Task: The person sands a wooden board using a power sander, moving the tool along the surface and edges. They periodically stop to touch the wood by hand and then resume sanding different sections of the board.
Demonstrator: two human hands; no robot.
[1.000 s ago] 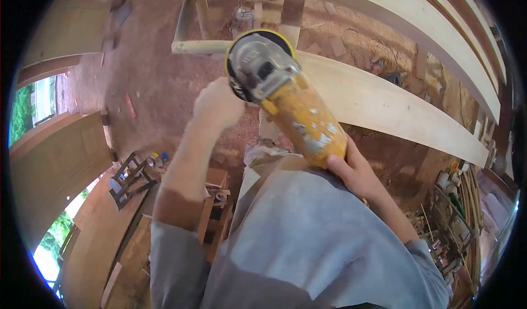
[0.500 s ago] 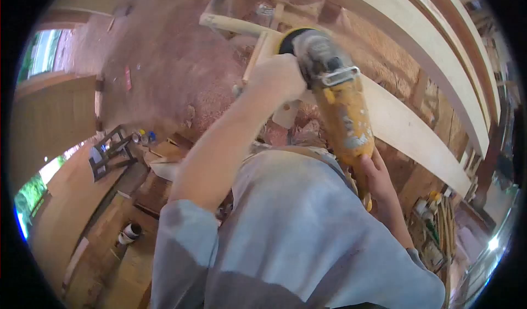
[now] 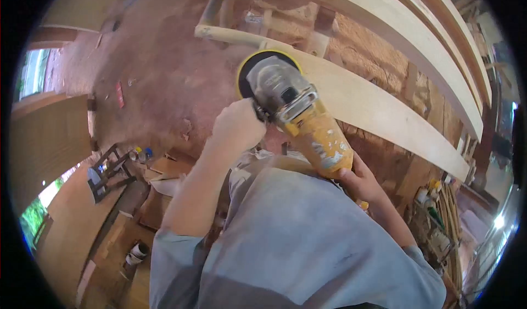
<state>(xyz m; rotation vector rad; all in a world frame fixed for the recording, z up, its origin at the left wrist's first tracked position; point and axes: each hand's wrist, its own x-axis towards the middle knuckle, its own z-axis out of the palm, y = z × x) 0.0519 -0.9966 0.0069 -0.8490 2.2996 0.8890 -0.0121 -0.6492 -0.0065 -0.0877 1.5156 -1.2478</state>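
A worn yellow angle grinder (image 3: 321, 138) with a grey metal head is held in front of my body, tilted toward the upper left. My left hand (image 3: 240, 125) is closed around its side handle, close below the head. Wrapped about the rear of the yellow body is my right hand (image 3: 359, 180), its fingers partly hidden. The round disc (image 3: 245, 73), dark with a yellow rim, overlaps the left end of a long pale curved board (image 3: 379, 106) in this view. A narrow wooden piece (image 3: 228, 35) extends left from that end.
More long planks (image 3: 422, 51) run along the upper right. Dusty ground (image 3: 159, 62) spreads to the left. A dark frame-like object (image 3: 110, 171) and a white cup-like container (image 3: 137, 252) sit at lower left. Sticks and small items (image 3: 439, 215) lie at right.
The angle grinder has moved left and toward my body, both hands moving with it. More of its disc and of the pale board's left end now shows.
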